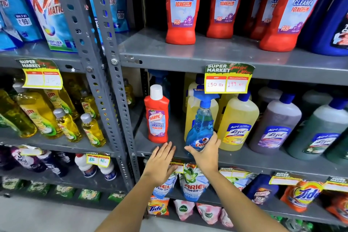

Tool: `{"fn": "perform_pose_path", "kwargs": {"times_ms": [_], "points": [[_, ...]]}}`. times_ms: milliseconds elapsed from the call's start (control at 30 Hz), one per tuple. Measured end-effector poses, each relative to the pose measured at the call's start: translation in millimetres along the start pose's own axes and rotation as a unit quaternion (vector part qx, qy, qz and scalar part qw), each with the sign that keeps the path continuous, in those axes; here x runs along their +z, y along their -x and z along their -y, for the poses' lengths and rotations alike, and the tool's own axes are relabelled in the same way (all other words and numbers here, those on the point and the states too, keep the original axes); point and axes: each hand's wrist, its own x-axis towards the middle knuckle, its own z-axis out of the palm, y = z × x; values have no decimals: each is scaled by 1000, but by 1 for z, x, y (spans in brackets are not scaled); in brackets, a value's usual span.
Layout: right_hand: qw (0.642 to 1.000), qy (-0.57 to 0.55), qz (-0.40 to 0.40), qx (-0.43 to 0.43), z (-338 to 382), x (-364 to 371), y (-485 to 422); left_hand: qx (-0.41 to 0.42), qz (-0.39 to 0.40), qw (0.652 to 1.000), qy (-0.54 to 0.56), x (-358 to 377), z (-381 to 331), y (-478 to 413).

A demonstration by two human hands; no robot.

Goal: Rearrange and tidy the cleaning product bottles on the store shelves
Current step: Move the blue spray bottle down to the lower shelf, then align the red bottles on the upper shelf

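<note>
A blue Colin spray bottle (200, 128) with a blue trigger stands on the middle shelf (244, 158). The right hand (205, 153) wraps its base. The left hand (160, 162), fingers (168, 149) flat together, rests near the small red Harpic bottle (157, 117).

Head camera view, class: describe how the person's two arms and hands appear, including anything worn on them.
Both forearms are bare, with no sleeve in view. The left hand and right hand wear no gloves, and no rings, watch or bracelets can be seen. The fingers are slim. No markings show on either arm.
</note>
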Motion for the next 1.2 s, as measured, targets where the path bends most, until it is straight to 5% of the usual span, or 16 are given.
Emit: {"fn": "perform_pose_path", "kwargs": {"times_ms": [167, 267, 400, 733, 1200], "points": [[998, -41, -38, -16, 5, -7, 18, 16, -5, 1000, -12, 0, 4, 6], [980, -41, -109, -160, 20, -8, 39, 22, -19, 999, -24, 6, 11, 18], [954, -41, -35, -295, 60, 2, 40, 26, -12, 1000, -6, 8, 17, 24], [976, 27, 190, -100, 112, 50, -20, 14, -8, 999, -43, 8, 14, 25], [974, 47, 165, -148, 102, 55, -26, 10, 5, 999, -32, 0, 12, 27]]}}
